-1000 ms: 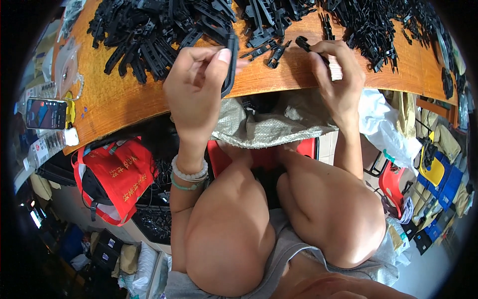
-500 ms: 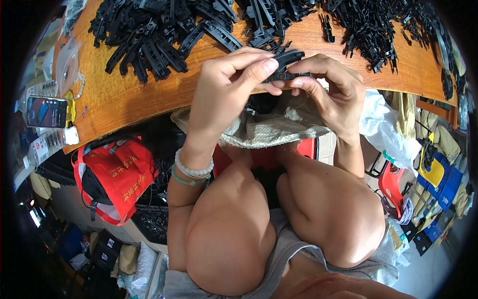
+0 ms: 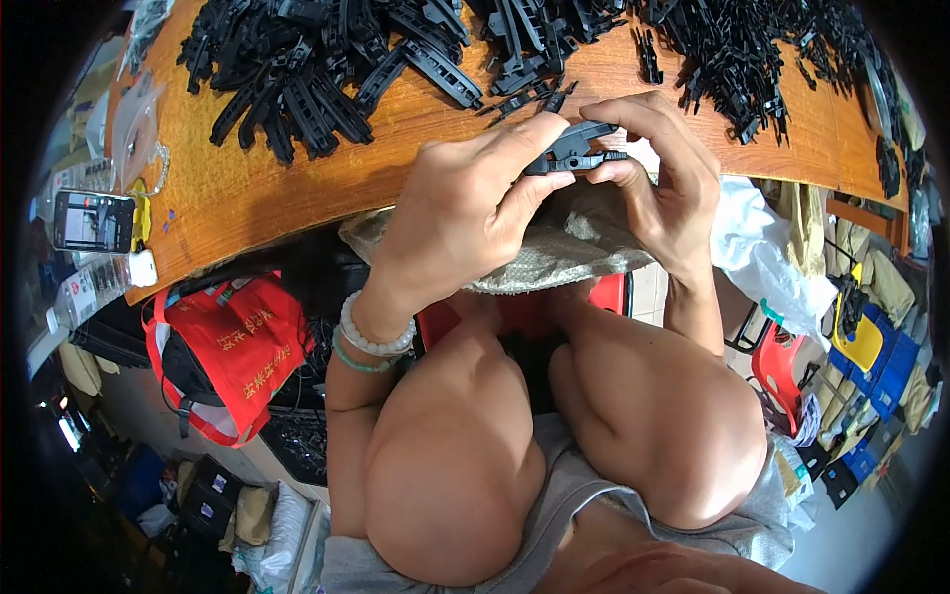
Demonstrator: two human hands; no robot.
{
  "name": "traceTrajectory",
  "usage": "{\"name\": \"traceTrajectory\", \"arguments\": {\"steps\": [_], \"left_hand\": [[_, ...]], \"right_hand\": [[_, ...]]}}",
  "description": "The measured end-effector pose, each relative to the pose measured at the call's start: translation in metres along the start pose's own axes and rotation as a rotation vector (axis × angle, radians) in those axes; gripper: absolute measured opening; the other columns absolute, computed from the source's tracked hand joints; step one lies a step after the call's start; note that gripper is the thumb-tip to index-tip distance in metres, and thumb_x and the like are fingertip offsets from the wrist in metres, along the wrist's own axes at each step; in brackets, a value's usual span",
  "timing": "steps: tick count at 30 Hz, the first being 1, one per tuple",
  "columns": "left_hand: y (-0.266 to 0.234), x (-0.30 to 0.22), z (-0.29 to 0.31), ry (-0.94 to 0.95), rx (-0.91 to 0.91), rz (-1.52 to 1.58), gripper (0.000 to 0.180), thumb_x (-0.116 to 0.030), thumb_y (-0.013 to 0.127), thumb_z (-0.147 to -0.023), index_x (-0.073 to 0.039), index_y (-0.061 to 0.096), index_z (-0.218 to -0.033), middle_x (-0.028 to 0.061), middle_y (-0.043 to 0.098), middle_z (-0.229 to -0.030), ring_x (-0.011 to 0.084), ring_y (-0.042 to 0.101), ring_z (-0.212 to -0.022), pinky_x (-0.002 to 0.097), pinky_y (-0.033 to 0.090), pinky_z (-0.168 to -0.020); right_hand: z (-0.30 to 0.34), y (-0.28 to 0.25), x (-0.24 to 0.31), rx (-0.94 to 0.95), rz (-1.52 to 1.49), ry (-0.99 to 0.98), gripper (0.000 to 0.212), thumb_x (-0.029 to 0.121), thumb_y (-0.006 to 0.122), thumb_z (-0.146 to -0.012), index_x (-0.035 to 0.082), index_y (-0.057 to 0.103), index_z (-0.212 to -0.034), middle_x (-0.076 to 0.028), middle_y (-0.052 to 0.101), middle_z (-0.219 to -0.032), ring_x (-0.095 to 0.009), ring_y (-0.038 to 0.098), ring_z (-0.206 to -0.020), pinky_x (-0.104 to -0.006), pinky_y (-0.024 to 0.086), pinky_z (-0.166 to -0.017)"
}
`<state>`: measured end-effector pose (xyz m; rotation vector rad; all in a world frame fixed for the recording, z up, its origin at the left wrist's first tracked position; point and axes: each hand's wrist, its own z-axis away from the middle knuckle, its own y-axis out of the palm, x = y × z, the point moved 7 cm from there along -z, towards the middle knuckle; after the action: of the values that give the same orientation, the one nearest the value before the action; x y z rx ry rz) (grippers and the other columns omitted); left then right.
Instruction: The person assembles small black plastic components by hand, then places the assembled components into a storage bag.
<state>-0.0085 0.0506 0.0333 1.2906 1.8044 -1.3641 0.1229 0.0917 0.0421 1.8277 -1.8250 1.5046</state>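
Note:
Between my two hands, over the table's near edge, is a black plastic part (image 3: pixel 576 148) with a small round hole and a ridged end. My left hand (image 3: pixel 460 198) is closed on its left side, thumb below and fingers mostly hidden behind the hand. With thumb and fingertips, my right hand (image 3: pixel 668 178) pinches its right end. Just beyond the hands, a few thin black pieces (image 3: pixel 529 101) lie on the wooden table (image 3: pixel 257 203). Farther back are a heap of long black ribbed parts (image 3: pixel 317 104) and a heap of small black pieces (image 3: pixel 737 69).
A woven sack (image 3: pixel 564 259) hangs under the table edge above my legs. To the left are a phone (image 3: pixel 94 222), a plastic bottle (image 3: pixel 84 297) and a red bag (image 3: pixel 237 346). A white plastic bag (image 3: pixel 767 247) and a red stool (image 3: pixel 777 371) stand right.
My left hand has turned and shifted slightly, its thumb now under the part. The part is tilted so its holed side shows. The right fingers have re-gripped its end. The phone's picture differs.

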Motion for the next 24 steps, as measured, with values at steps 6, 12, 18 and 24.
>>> {"name": "traceTrajectory", "arguments": {"steps": [6,12,18,24], "left_hand": [[0.002,-0.001,-0.003,0.067,-0.029,-0.042,0.026,-0.004,0.064,-0.078,0.000,0.057,-0.103,0.0181,0.061,-0.083,0.0341,0.061,-0.068,0.0372,0.047,-0.056],[0.002,0.006,0.000,0.055,-0.066,-0.009,0.025,-0.008,0.067,-0.077,0.001,0.061,-0.099,0.0179,0.062,-0.082,0.0327,0.062,-0.067,0.0357,0.048,-0.057],[-0.004,0.018,0.001,-0.067,0.040,0.054,0.024,-0.010,0.069,-0.076,0.001,0.063,-0.096,0.0151,0.065,-0.077,0.0294,0.063,-0.062,0.0309,0.048,-0.055],[-0.040,0.033,-0.006,-0.037,-0.258,-0.553,0.022,0.001,0.058,-0.077,-0.004,0.064,-0.098,0.0097,0.060,-0.079,0.0238,0.061,-0.065,0.0327,0.049,-0.055]], "right_hand": [[0.004,-0.003,-0.004,-0.048,0.010,0.028,0.026,-0.003,0.069,-0.067,-0.001,0.062,-0.092,-0.012,0.061,-0.080,-0.023,0.058,-0.066,-0.0303,0.046,-0.060],[0.004,-0.002,-0.006,-0.033,-0.017,0.068,0.024,-0.003,0.069,-0.067,-0.001,0.064,-0.090,-0.012,0.063,-0.081,-0.022,0.060,-0.069,-0.0286,0.047,-0.062],[0.008,0.004,-0.017,0.137,-0.231,0.215,0.018,0.000,0.067,-0.074,-0.002,0.065,-0.091,-0.010,0.064,-0.083,-0.020,0.061,-0.072,-0.0264,0.048,-0.064],[0.004,0.008,-0.029,0.121,0.011,0.153,0.013,-0.002,0.063,-0.076,0.000,0.064,-0.089,-0.011,0.059,-0.082,-0.025,0.059,-0.077,-0.0319,0.046,-0.070]]}}
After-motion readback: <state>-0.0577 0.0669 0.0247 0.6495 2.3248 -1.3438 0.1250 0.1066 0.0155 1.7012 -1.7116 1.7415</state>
